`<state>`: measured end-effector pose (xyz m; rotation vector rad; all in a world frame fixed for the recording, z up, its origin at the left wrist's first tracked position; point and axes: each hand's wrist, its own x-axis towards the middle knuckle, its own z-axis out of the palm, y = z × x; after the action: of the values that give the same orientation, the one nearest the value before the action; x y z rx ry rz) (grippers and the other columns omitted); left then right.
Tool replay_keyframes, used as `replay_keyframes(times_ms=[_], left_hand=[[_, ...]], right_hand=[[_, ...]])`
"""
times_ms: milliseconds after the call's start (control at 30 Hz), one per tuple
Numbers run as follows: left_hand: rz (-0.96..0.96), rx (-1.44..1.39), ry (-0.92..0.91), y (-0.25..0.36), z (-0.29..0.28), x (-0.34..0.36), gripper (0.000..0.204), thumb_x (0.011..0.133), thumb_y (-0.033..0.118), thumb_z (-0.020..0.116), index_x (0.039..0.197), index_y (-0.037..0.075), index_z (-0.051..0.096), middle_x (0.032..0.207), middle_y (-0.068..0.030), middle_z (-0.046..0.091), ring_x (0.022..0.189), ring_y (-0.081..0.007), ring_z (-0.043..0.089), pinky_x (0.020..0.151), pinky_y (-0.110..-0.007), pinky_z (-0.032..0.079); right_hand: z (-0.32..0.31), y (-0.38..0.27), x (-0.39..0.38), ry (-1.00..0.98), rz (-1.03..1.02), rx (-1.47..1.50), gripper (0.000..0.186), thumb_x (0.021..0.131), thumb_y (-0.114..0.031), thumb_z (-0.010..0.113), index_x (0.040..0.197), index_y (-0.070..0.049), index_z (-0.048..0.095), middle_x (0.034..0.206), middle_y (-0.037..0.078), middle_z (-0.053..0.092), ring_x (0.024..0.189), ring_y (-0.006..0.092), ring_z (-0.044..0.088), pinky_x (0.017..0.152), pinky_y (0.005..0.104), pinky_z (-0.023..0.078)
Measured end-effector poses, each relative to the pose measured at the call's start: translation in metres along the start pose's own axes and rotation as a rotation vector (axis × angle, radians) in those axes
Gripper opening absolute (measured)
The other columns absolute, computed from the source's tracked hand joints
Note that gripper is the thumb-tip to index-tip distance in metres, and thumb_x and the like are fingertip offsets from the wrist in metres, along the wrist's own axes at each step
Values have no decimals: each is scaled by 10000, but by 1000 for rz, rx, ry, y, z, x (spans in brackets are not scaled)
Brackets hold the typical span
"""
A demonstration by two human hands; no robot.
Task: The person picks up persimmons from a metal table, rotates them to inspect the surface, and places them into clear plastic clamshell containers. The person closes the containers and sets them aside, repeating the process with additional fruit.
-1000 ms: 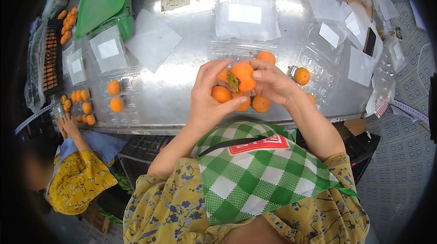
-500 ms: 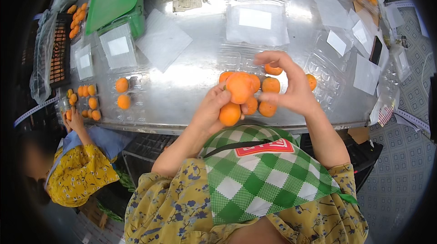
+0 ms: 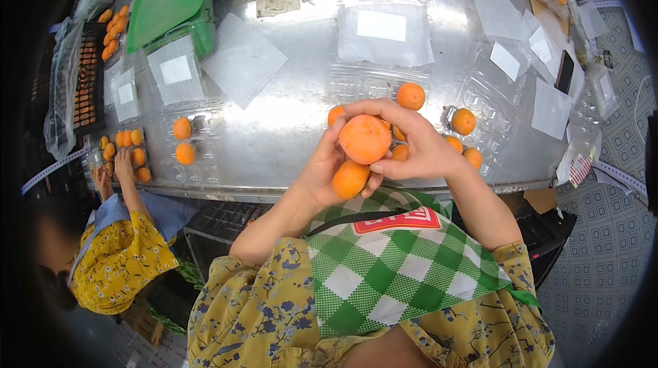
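Steel table point(image 3: 288, 128) holds clear trays point(image 3: 473, 117), seemingly part-filled with oranges point(image 3: 464, 121).

My left hand point(image 3: 323, 174) cups a round orange fruit point(image 3: 350, 179) in its palm; my right hand point(image 3: 418, 148) pinches a larger, paler orange fruit point(image 3: 364, 139) just above it, the two fruits touching. Behind them, a clear plastic clamshell tray point(image 3: 480, 104) on the shiny steel table point(image 3: 288, 121) holds more orange fruits point(image 3: 463, 121). At far left, a co-worker's hand point(image 3: 124, 162) rests on another filled tray point(image 3: 130, 145).
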<state>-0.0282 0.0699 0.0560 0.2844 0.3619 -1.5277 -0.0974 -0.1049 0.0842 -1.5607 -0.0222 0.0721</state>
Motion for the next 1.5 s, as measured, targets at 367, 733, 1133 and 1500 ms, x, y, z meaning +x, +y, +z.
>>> replay_keyframes(times_ms=[367,733,1133,1500], left_hand=[[599,927,333,-3,-3,1,326,871,213,646,1097,4,537,904,-104,621,751,-172,637,622,-281,532],[990,1726,496,-2,32,6,651,643,71,807,1226,37,519,1170,-118,508,792,-171,640,682,-256,530],[361,600,94,9,4,-4,633,806,391,685,1240,-7,454,1002,-137,601,779,-201,641,644,-294,554],[9,227,98,-8,-12,1,818,794,715,492,1242,31,460,999,-169,609,610,-248,633,461,-325,517]], right_hand=[[2,7,-11,245,226,916,509,865,-354,612,1237,-30,492,1170,123,575,1096,232,569,957,413,439],[21,9,-14,406,397,551,467,891,-353,607,1180,3,517,1093,98,618,1003,169,601,892,331,474],[-4,-5,-22,304,64,-175,594,738,-255,731,1237,-19,511,1157,120,577,1104,226,543,959,358,409],[5,-6,-23,117,89,-1,680,683,-179,770,1277,-11,484,1260,124,519,1162,229,514,969,360,419]])
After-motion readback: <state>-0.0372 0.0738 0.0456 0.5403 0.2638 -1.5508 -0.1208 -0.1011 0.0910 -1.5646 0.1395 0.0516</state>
